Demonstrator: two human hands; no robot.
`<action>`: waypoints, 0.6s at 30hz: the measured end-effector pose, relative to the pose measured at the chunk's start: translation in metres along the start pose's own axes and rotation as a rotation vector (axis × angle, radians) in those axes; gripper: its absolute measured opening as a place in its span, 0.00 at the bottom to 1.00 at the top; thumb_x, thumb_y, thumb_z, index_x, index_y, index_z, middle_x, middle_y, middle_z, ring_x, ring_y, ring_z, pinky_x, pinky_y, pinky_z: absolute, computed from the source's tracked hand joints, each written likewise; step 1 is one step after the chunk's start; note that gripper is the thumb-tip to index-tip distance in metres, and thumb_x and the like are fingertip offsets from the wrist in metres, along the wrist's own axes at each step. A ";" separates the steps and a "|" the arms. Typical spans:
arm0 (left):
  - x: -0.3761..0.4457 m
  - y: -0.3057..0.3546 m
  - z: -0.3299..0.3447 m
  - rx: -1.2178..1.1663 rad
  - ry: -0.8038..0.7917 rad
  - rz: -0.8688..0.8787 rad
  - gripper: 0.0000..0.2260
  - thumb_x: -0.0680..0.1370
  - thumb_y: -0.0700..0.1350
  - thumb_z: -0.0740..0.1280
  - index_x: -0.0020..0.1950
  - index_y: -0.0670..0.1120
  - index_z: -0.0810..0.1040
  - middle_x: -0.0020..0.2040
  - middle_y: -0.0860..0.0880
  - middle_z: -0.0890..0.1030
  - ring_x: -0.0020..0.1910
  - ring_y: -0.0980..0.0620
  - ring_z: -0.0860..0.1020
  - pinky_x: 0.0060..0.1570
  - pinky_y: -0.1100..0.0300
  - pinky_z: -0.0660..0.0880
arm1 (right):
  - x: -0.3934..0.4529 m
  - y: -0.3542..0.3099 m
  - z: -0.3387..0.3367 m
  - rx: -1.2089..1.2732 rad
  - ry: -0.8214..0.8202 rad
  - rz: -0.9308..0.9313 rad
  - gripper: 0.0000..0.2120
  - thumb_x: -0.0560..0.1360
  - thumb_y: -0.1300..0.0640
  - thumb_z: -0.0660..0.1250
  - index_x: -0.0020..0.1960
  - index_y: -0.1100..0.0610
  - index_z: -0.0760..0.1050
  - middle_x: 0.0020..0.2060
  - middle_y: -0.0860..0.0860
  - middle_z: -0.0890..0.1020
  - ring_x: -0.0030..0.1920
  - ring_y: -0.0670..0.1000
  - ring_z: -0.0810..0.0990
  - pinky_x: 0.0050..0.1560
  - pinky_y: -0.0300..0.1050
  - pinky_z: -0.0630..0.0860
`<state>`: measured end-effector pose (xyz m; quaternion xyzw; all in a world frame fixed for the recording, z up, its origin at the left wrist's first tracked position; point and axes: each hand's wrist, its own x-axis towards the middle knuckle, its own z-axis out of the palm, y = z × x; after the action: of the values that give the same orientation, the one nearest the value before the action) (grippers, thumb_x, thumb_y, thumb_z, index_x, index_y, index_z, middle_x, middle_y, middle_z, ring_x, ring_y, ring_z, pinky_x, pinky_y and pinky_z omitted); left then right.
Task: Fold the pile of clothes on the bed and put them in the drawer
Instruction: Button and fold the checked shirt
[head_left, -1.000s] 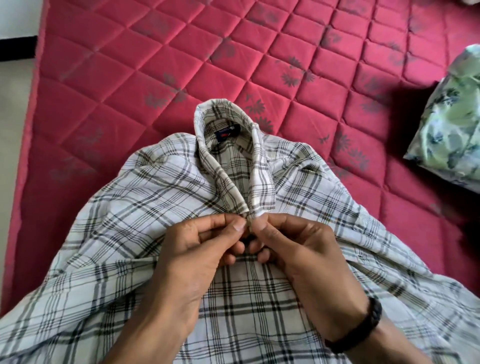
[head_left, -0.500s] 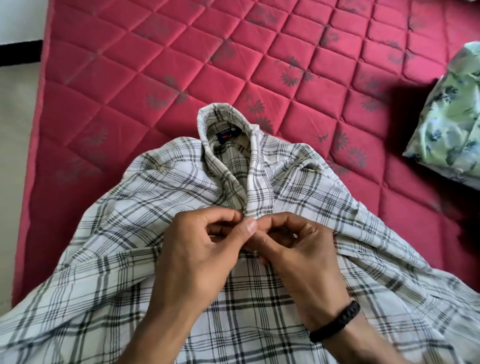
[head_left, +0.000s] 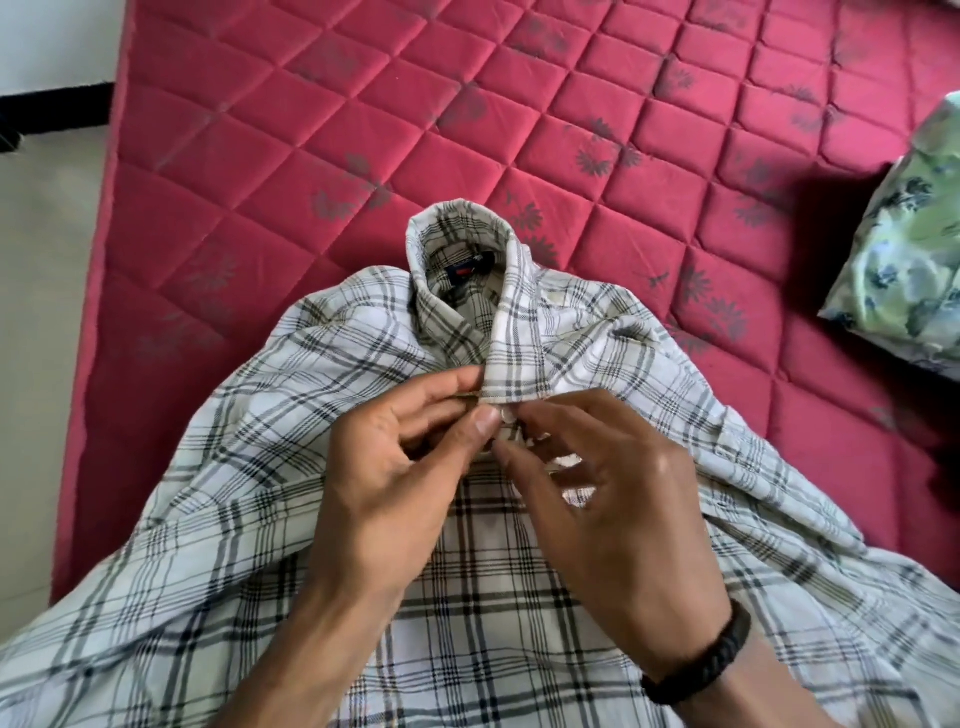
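A white shirt with grey and black checks (head_left: 270, 467) lies spread on the red quilted mattress (head_left: 322, 171), its collar (head_left: 457, 228) standing up with a blue and red label inside. My left hand (head_left: 395, 478) and my right hand (head_left: 613, 499) meet just below the collar. Both pinch the front placket at a small pale button (head_left: 506, 414). My left thumb presses next to the button; my right fingers hold the cloth edge under it. A black braided band (head_left: 701, 654) circles my right wrist. The drawer is not in view.
A pillow in a green and blue flowered case (head_left: 904, 260) lies at the right edge of the mattress. A pale floor (head_left: 41, 322) and a dark skirting strip run along the mattress's left side.
Both hands stayed at the placket below the collar. My fingers have shifted and spread a little, and the button now shows between my thumbs. The collar stands slightly straighter.
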<state>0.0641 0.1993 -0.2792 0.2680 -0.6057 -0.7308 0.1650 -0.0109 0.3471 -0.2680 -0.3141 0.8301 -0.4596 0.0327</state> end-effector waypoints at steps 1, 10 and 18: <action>0.001 -0.001 -0.002 0.035 -0.028 0.005 0.16 0.72 0.47 0.78 0.59 0.56 0.84 0.56 0.53 0.86 0.58 0.56 0.84 0.53 0.66 0.80 | 0.002 0.000 -0.002 -0.036 -0.007 -0.034 0.10 0.77 0.54 0.76 0.57 0.54 0.85 0.48 0.43 0.82 0.43 0.43 0.84 0.39 0.39 0.82; -0.002 0.027 0.002 0.631 -0.226 0.121 0.16 0.78 0.48 0.73 0.65 0.58 0.80 0.47 0.59 0.86 0.41 0.62 0.84 0.39 0.66 0.81 | 0.021 0.018 -0.021 0.537 -0.233 0.619 0.07 0.74 0.59 0.77 0.39 0.60 0.83 0.30 0.56 0.83 0.29 0.50 0.77 0.28 0.39 0.73; 0.082 0.068 -0.073 0.976 -0.127 0.234 0.46 0.68 0.52 0.82 0.81 0.55 0.62 0.73 0.53 0.72 0.70 0.53 0.70 0.69 0.60 0.64 | 0.121 0.038 -0.048 -0.315 -0.050 0.010 0.23 0.73 0.59 0.76 0.67 0.55 0.78 0.56 0.52 0.83 0.54 0.53 0.82 0.56 0.53 0.79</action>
<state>0.0361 0.0808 -0.2379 0.1991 -0.9116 -0.3538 0.0640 -0.1428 0.3305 -0.2424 -0.3226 0.8924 -0.3156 0.0059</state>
